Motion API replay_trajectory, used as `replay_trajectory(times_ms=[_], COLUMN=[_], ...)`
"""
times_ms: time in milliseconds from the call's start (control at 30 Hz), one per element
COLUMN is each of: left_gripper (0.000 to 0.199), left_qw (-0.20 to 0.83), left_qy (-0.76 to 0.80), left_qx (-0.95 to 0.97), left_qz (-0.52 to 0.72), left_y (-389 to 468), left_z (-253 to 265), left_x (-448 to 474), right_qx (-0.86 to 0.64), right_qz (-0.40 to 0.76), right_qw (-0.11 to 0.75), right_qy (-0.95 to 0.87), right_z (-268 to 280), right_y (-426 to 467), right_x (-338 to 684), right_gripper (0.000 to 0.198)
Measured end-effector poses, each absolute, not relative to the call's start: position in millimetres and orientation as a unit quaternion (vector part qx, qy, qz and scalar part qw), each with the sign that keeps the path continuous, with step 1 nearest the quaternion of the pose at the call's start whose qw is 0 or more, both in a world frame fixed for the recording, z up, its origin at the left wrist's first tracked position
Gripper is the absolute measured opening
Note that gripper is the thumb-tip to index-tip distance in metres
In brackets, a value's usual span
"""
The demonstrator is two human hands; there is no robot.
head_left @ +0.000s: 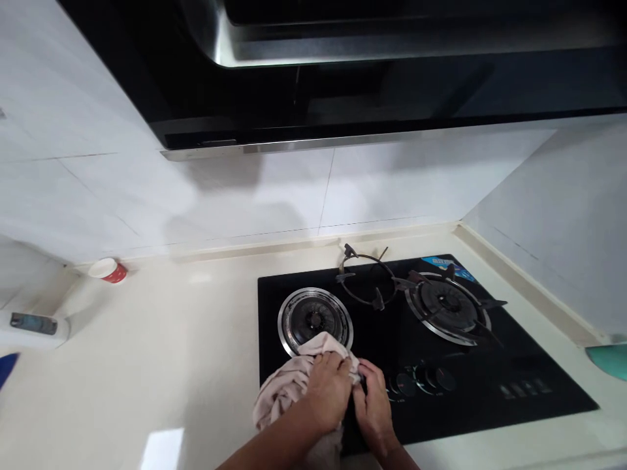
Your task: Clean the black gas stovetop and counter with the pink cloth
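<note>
A pale pink cloth (284, 391) lies bunched over the front left of the black gas stove (490, 391), against the near edge of the left burner (316, 318). My left hand (329, 390) presses down on it with fingers closed in its folds. Beside it, my right hand (375, 401) has its fingers curled on the cloth's right edge; its fingertips are partly hidden. The left burner has no pan support over it. A loose pan support (362, 299) lies tilted behind, between the two burners.
The right burner (443, 300) carries its own pan support. Control knobs (426, 380) sit just right of my right hand. A range hood (343, 91) hangs low overhead. On the left counter stand a red and white paper cup (110, 271) and a white device (36, 328).
</note>
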State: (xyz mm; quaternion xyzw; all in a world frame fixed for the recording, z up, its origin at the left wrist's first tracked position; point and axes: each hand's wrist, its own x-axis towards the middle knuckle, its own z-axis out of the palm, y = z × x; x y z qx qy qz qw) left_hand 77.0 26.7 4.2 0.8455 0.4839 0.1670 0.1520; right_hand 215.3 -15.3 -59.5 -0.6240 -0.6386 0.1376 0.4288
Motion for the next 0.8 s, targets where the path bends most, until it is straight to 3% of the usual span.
replay_trajectory(times_ms=[433, 800], left_gripper=[0.062, 0.056], left_qw=[0.118, 0.043], left_qy=[0.415, 0.530], left_qx=[0.891, 0.842], left_qz=[0.144, 0.091], left_y=[4, 31], left_z=[-2, 30], left_x=[43, -44], right_qx=[-0.619, -0.605], right_qz=[0.154, 0.146], right_qw=[0.453, 0.432], right_qy=[-0.623, -0.653], right_z=[-58, -54], right_y=[-19, -19], right_x=[218, 213], right_gripper=[0.028, 0.028])
